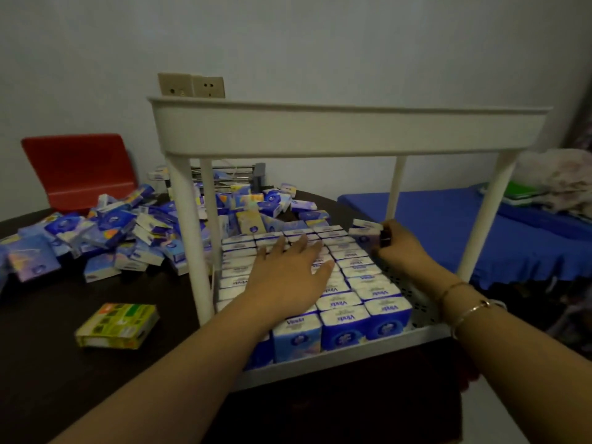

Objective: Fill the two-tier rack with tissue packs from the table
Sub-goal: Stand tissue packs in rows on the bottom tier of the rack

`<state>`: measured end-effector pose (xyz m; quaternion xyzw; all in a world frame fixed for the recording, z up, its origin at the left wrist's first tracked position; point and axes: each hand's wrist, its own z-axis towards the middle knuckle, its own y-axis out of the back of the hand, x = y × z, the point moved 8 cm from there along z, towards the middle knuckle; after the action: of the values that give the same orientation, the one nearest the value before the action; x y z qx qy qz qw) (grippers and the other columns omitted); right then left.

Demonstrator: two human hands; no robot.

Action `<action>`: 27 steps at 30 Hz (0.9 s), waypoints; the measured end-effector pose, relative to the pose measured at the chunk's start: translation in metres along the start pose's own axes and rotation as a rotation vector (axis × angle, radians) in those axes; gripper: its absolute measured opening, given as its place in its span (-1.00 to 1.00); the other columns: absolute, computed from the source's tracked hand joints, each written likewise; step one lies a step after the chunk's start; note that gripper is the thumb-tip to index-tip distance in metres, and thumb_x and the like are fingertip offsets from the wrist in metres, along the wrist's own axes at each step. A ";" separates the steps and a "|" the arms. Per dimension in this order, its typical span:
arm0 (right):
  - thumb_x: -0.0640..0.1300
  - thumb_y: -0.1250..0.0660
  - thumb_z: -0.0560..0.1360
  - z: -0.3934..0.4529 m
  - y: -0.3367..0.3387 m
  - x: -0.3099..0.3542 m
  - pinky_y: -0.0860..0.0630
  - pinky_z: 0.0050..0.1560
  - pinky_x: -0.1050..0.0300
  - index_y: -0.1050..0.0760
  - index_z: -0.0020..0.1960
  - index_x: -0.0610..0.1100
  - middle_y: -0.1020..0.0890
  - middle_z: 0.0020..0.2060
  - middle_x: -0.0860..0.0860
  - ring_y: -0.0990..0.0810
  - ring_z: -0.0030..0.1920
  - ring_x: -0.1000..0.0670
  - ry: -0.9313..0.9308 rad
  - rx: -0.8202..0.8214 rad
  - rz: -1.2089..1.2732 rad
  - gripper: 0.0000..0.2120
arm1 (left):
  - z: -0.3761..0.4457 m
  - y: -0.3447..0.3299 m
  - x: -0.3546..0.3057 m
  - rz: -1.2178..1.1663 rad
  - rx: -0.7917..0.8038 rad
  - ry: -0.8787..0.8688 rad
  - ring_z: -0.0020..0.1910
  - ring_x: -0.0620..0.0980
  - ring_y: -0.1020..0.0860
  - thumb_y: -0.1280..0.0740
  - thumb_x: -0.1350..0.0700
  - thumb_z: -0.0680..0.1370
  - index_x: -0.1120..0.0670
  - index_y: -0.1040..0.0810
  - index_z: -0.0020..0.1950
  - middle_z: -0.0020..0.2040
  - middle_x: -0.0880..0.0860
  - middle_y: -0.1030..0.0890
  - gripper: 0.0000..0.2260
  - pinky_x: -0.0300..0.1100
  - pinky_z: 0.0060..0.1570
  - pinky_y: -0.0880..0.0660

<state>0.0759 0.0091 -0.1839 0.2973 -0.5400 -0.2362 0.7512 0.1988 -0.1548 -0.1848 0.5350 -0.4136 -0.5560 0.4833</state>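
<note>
Two-tier rack (349, 129) on table (48, 363), right side; packs in rows (346, 302) in lower tier. Loose pack heap (105, 232) left of and behind rack. Small box (118, 325) before heap; chair (80, 168) behind.

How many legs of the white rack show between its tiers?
4. Front left leg by the loose pile, back left leg just behind it, back right leg above the right hand, front right leg at the blue bed side. None looks hidden.
</note>
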 end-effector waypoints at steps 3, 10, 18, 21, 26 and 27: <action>-0.18 -0.32 0.51 0.005 -0.012 -0.006 -0.43 -0.04 0.12 -0.47 0.14 -0.18 -0.59 -0.02 -0.09 -0.55 0.01 -0.07 -0.007 0.018 0.058 -0.78 | 0.000 0.000 0.000 0.008 -0.010 0.003 0.55 0.06 0.09 0.09 -0.25 0.60 -0.19 0.01 0.54 0.57 -0.09 0.04 -0.49 0.12 0.49 0.14; -0.14 -0.23 0.57 0.005 -0.022 -0.006 -0.24 -0.36 0.30 -0.38 -0.23 -0.10 -0.44 -0.37 0.07 -0.45 -0.25 0.00 0.062 0.041 -0.129 -0.80 | 0.000 0.000 0.000 0.005 0.008 0.027 0.55 0.05 0.09 0.08 -0.25 0.61 -0.19 0.00 0.54 0.57 -0.10 0.04 -0.50 0.13 0.49 0.14; -0.17 -0.18 0.58 -0.014 -0.004 0.010 -0.38 -0.08 0.16 -0.48 0.10 -0.28 -0.59 0.01 -0.18 -0.53 0.02 -0.16 0.017 0.060 -0.145 -0.78 | -0.001 -0.001 0.001 -0.001 0.005 0.013 0.55 0.07 0.07 0.08 -0.24 0.61 -0.19 -0.01 0.54 0.57 -0.08 0.02 -0.50 0.14 0.48 0.12; -0.18 -0.17 0.58 -0.032 0.018 0.021 -0.37 -0.06 0.19 -0.46 0.23 -0.26 -0.56 0.15 -0.20 -0.53 0.12 -0.17 0.031 0.020 -0.183 -0.73 | -0.004 0.005 -0.003 0.003 -0.034 0.016 0.52 0.10 -0.08 0.05 -0.22 0.61 -0.14 -0.14 0.52 0.55 -0.02 -0.14 -0.52 0.16 0.47 -0.01; -0.24 -0.20 0.55 -0.078 0.050 0.065 -0.41 -0.07 0.27 -0.54 0.10 -0.11 -0.61 0.09 -0.06 -0.56 0.05 -0.02 0.163 -0.021 -0.181 -0.80 | -0.023 0.045 -0.020 0.064 -0.379 -0.070 0.02 0.07 -0.56 -0.07 -0.06 0.62 0.00 -0.53 0.17 0.06 0.03 -0.61 -0.69 0.02 0.12 -0.45; -0.24 -0.20 0.54 -0.091 0.054 0.077 -0.42 -0.12 0.29 -0.55 0.03 -0.07 -0.62 0.02 -0.01 -0.57 -0.02 0.04 0.191 -0.021 -0.157 -0.81 | -0.029 0.051 -0.023 0.010 -0.411 -0.091 -0.02 0.07 -0.57 -0.09 -0.02 0.62 0.01 -0.54 0.14 0.03 0.03 -0.62 -0.72 -0.01 0.06 -0.48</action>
<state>0.1874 0.0129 -0.1162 0.3519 -0.4382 -0.2708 0.7815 0.2315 -0.1406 -0.1330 0.3975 -0.3154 -0.6497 0.5661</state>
